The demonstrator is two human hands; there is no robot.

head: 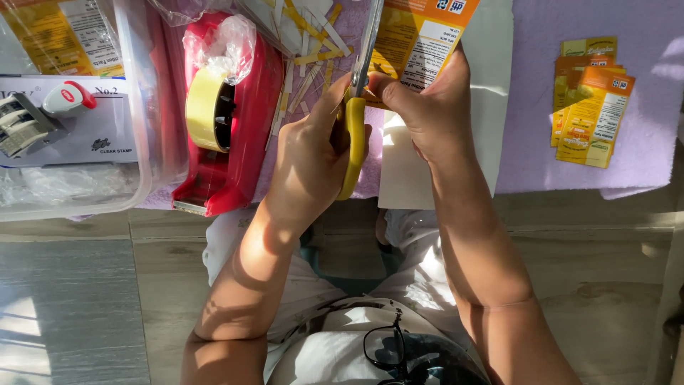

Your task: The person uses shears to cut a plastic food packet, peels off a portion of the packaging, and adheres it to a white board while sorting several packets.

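Far left: clear plastic bin [135, 107] on the table, holding a boxed stamp set [64, 121] and a bagged yellow sheet [57, 32].

Just right of the bin: red tape dispenser [235, 114] with a yellowish tape roll [203, 107] in it and crumpled clear plastic [224, 39] on top.

Behind the dispenser, on the purple mat [584, 21]: loose pile of thin white-and-yellow paper strips [313, 36].

Centre: left hand [310, 160] has a closed grip on the yellow handles of the scissors [354, 135]. Blades point away from the person, up into the edge of the orange printed label sheet [417, 36]. How far the blades are parted: cannot tell.

Right hand [424, 107] pinches the sheet's near edge, thumb touching the paper just beside the blade. Sheet is held up off the table, above a blank white sheet [491, 107] lying on the mat.

Right: small overlapping stack of cut orange-yellow labels [591, 100] on the mat, well apart from both hands.

Bottom: black-rimmed glasses [388, 349] hang at the person's chest. Wood-look floor [85, 299] below.
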